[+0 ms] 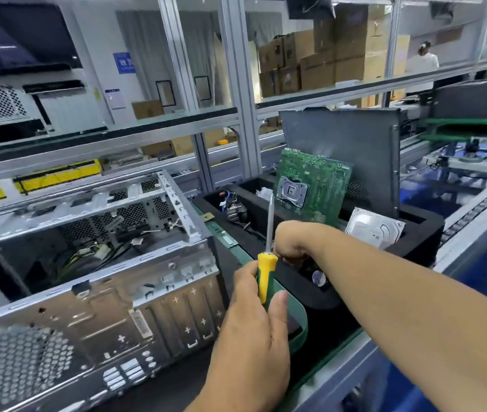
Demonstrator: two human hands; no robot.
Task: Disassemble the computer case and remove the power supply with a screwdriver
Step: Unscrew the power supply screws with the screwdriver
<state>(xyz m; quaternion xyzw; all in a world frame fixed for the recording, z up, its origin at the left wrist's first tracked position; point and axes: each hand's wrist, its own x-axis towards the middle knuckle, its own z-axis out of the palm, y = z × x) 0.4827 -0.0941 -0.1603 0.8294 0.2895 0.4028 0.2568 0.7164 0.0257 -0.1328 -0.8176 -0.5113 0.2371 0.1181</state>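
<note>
The stripped metal computer case (102, 295) lies open on the left, with loose yellow and black cables (87, 254) inside it. No power supply shows in it. My left hand (251, 328) grips the yellow-and-green screwdriver (266, 278) by the handle, its shaft pointing up, just right of the case's rear corner. My right hand (292, 242) reaches across above the screwdriver handle, over the edge of the black foam tray (414, 242). Its fingers are curled downward, and whatever is under them is hidden.
In the foam tray, a green motherboard (313, 185) and a grey side panel (343, 144) stand upright, beside a hard drive (373, 227) and a bundle of cables (236, 212). A memory stick (221, 233) lies between case and tray. Aluminium frame posts rise behind.
</note>
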